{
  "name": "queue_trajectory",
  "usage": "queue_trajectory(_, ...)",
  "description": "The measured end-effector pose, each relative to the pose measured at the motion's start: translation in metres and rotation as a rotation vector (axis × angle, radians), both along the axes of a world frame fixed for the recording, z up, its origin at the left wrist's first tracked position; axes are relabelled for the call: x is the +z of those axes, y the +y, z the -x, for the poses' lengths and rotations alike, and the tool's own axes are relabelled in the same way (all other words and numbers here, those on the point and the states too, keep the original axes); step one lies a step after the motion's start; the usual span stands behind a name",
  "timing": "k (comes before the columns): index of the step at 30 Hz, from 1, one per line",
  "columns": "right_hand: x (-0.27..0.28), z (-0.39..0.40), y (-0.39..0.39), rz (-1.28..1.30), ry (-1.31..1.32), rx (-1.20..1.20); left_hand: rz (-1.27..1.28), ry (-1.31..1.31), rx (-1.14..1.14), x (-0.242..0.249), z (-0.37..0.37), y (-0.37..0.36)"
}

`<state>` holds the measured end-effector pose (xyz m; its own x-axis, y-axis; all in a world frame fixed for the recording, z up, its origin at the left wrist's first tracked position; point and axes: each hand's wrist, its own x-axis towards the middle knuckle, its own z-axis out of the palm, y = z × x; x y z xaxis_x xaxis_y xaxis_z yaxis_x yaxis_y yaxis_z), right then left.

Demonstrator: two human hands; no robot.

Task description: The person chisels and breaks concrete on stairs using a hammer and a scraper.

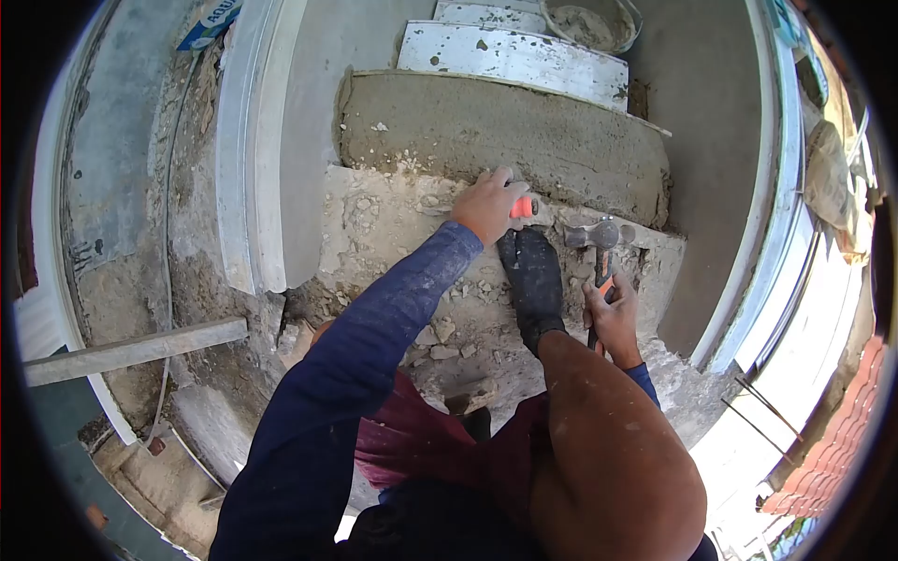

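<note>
My left hand (485,206) is closed around a chisel (522,208); its orange grip and dark end stick out to the right of my fist, and most of the blade is hidden. It lies low against the foot of a rough cement step face (468,122). In my right hand (615,313) is a hammer (599,234), gripped by its orange and black handle with the metal head up and away from me. Between both hands my dark-covered foot (533,271) stands on the chipped concrete step (374,234).
Broken concrete chunks (442,338) lie near my foot. Above are white-splashed boards (514,56) and a bucket (594,23) of grey mix. Walls flank the stair on both sides. A wooden bar (140,349) juts in at left, and thin metal rods (762,416) stick out at right.
</note>
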<state>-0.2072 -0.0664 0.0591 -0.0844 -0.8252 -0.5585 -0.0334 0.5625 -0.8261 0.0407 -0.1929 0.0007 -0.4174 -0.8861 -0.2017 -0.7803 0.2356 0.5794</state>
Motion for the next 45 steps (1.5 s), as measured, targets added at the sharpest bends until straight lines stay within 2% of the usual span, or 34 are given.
queue_trajectory(4, -0.003, 0.009, 0.012, 0.001, 0.029, -0.006, 0.096, -0.105, -0.114, 0.0, 0.0, -0.001)
queue_trajectory(8, -0.012, 0.017, 0.022, -0.005, 0.047, -0.032, 0.044, -0.154, -0.122, 0.0, 0.003, -0.004)
queue_trajectory(12, -0.016, 0.018, 0.029, -0.006, 0.075, -0.045, 0.043, -0.181, -0.082, 0.021, 0.014, 0.003)
queue_trajectory(18, -0.034, 0.015, 0.039, 0.015, 0.119, -0.041, 0.115, -0.217, -0.116, 0.009, 0.021, 0.004)
queue_trajectory(23, -0.072, 0.024, 0.054, 0.121, 0.298, 0.006, 0.098, -0.182, -0.154, 0.002, 0.025, 0.0)
queue_trajectory(27, -0.06, 0.027, 0.054, 0.079, 0.312, 0.022, 0.138, -0.146, -0.22, 0.001, 0.021, -0.006)
queue_trajectory(30, -0.019, 0.021, 0.045, -0.05, 0.157, -0.032, 0.097, -0.136, -0.19, 0.001, 0.019, -0.007)
queue_trajectory(33, -0.041, 0.034, 0.058, 0.108, 0.327, 0.043, 0.182, -0.06, -0.085, 0.004, 0.016, 0.003)
queue_trajectory(36, -0.037, 0.039, 0.068, 0.051, 0.474, 0.115, -0.117, 0.164, 0.106, 0.029, -0.01, 0.008)
queue_trajectory(39, -0.029, 0.047, 0.076, -0.244, 0.446, 0.127, -0.207, 0.395, 0.434, 0.067, -0.052, 0.04)
queue_trajectory(40, -0.023, 0.046, 0.074, -0.268, 0.457, 0.138, -0.28, 0.328, 0.539, 0.069, -0.066, 0.053)
queue_trajectory(43, 0.006, 0.05, 0.073, -0.274, 0.512, 0.186, -0.325, 0.407, 0.886, 0.06, -0.085, 0.107)
queue_trajectory(45, 0.032, 0.049, 0.074, -0.259, 0.566, 0.22, -0.26, 0.294, 0.872, 0.018, -0.087, 0.153)
